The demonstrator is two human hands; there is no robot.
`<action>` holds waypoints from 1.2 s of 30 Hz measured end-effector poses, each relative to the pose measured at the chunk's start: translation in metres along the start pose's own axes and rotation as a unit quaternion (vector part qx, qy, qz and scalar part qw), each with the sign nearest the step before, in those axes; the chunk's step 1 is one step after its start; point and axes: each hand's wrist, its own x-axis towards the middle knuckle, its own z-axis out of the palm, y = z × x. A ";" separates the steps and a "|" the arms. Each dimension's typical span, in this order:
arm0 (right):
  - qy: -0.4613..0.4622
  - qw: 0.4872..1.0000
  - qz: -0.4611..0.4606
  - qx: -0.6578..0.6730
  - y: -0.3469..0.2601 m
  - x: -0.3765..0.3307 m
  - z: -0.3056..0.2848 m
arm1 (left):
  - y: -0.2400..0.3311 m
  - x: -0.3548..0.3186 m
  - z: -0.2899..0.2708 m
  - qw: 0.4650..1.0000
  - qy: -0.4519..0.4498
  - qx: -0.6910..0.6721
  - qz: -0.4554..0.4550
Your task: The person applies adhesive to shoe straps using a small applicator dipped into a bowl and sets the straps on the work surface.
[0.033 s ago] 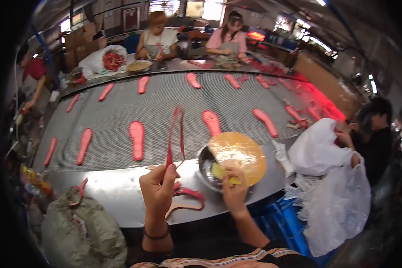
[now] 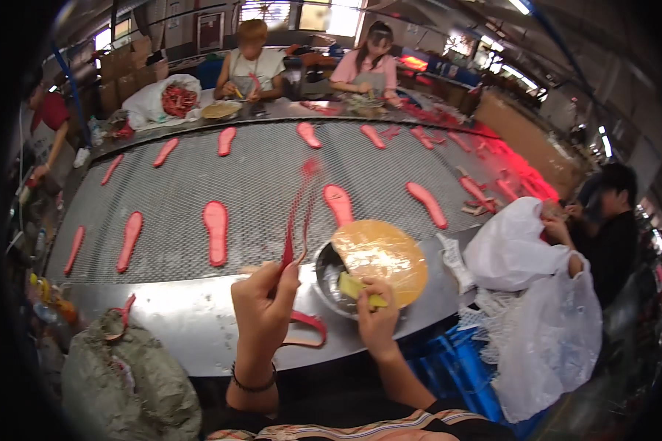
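My left hand (image 2: 261,305) is closed on the lower end of a thin red strap (image 2: 293,228). The strap stands up in a narrow loop, its top blurred over the mesh conveyor. In my right hand (image 2: 379,316) a yellow-green sponge (image 2: 351,285) is pinched over the open side of a round metal bowl (image 2: 321,292). A shiny yellow-orange cover (image 2: 390,261) lies across most of that bowl. Between my hands another curved red strap (image 2: 318,327) with a tan inner side rests on the metal table edge (image 2: 213,316), partly hidden by my left hand.
Pink shoe soles (image 2: 215,234) lie in two rows on the mesh conveyor (image 2: 169,198). A grey-green bag (image 2: 125,382) stands at left; white plastic bags (image 2: 544,331) and a blue crate (image 2: 460,371) at right. Two people work across the conveyor, others at both sides.
My left hand and its strap have moved slightly right, toward the bowl, and the strap leans more to the right. The whole view has shifted a little. Both hands keep their hold.
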 end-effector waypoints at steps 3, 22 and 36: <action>0.035 0.999 0.035 -0.018 0.001 -0.004 -0.017 | 0.029 0.055 0.065 0.990 -0.048 0.057 0.121; -0.051 0.994 0.081 0.051 0.020 0.006 -0.006 | -0.104 -0.067 -0.084 0.924 -0.023 0.380 -0.031; -0.223 0.975 -0.006 -0.022 0.024 0.006 -0.012 | -0.158 -0.062 -0.010 0.906 -0.196 0.369 0.066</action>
